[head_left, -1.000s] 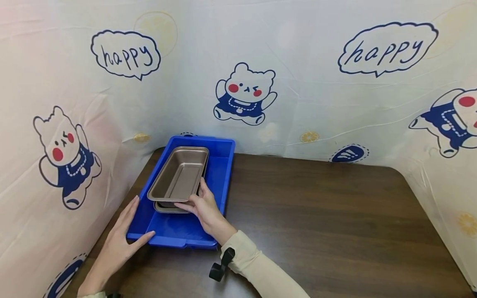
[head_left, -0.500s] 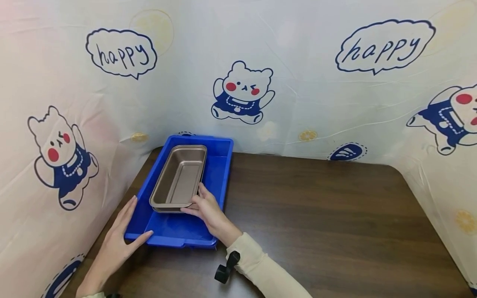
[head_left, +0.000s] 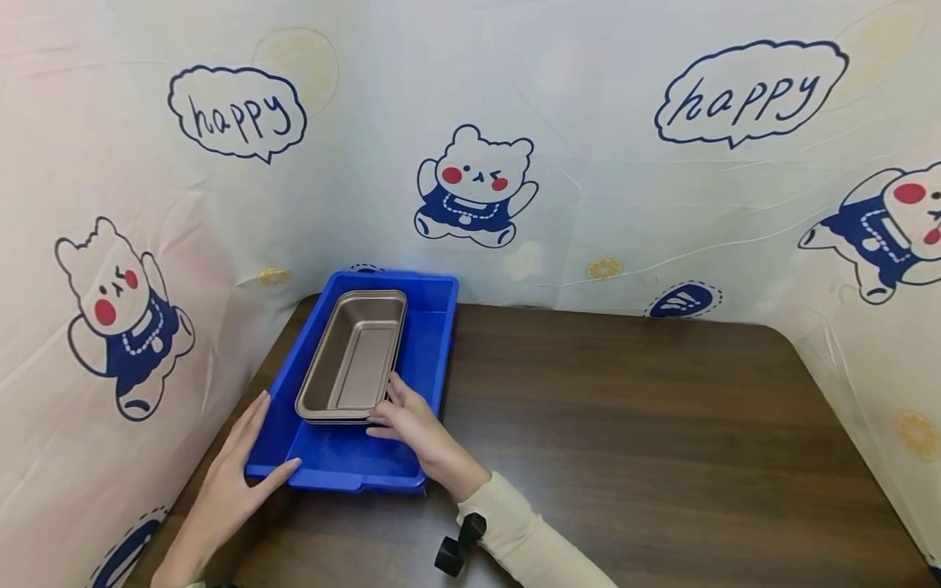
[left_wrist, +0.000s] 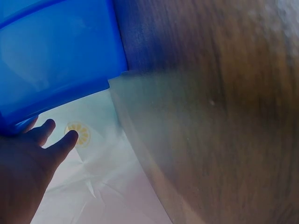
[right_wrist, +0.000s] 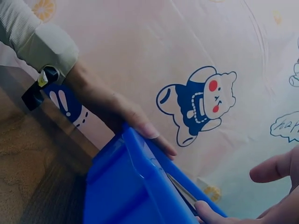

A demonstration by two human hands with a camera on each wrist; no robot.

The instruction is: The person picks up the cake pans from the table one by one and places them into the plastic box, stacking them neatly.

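A bronze-coloured loaf pan sits nested in at least one like pan, whose rim shows just beneath it. The stack lies inside a blue plastic tray, towards its left side. My right hand is at the stack's near right corner, fingers loosely spread. In the right wrist view, its thumb and fingers stand apart, with one fingertip by the pan rim. My left hand rests against the tray's near left corner, fingers straight along the side and thumb at the front rim.
The tray stands at the left of a dark wooden table, which stretches off to the right. A pale printed cloth hangs behind the table and along both sides. A black strap mount sits at my right wrist.
The upper pan has come down and straightened into the lower one. My right hand has loosened from its corner and drawn slightly back towards me. The left hand stays against the tray.
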